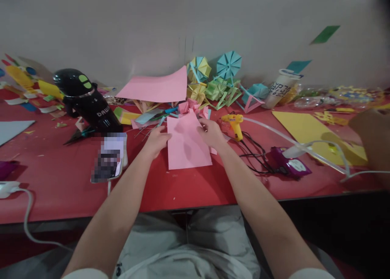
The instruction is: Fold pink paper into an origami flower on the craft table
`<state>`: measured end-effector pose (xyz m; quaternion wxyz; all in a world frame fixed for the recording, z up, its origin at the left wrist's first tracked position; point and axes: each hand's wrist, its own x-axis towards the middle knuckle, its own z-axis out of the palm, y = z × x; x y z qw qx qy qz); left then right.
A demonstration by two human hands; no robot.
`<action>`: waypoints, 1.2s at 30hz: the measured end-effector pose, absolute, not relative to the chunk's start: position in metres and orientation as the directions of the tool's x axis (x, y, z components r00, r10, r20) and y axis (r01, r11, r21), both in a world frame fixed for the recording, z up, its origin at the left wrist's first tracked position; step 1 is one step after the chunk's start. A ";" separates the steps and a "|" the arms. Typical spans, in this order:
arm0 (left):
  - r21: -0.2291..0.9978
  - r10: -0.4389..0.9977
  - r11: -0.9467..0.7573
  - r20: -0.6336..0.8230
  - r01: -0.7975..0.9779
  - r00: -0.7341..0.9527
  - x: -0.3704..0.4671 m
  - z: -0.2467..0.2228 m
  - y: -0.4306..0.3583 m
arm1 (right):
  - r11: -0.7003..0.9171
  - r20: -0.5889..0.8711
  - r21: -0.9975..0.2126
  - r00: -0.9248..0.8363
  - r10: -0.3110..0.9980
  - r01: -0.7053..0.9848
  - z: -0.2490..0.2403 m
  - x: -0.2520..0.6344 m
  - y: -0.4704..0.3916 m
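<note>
Nearest are the person's pale trousers (189, 238), below the front edge of the red bench (183, 193). On the bench a pink sheet (189, 151) lies straight ahead of the person, between both hands. The left hand (157, 142) is at its left edge, thumb towards the paper; whether that grip is pinched on the sheet, I cannot tell. The right hand (212, 132) is at the upper right edge with fingers curled, and its grip is equally unclear, the fingertips being partly hidden.

To the left lies a phone (110, 157), its screen blurred out; well to the right is a purple box (289, 164). A yellow glue gun (234, 127) lies near the right hand, and further right another person's arm (373, 138) reaches over a yellow sheet (304, 130).

Just past the pink sheet sits folded pink paper (184, 107). Beyond the phone a black bottle (91, 102) stands tilted. A larger pink sheet (155, 87) curves up towards the wall (122, 31), beside a blue paper fan (229, 64) and a white cup (278, 90).
</note>
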<state>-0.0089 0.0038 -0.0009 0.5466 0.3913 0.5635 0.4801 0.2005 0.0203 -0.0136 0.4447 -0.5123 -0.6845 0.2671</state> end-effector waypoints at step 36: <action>0.857 0.996 0.085 -0.091 -0.508 0.012 -0.010 0.017 0.002 | 0.247 0.233 -0.941 -0.084 0.969 0.230 0.006 0.169 -0.006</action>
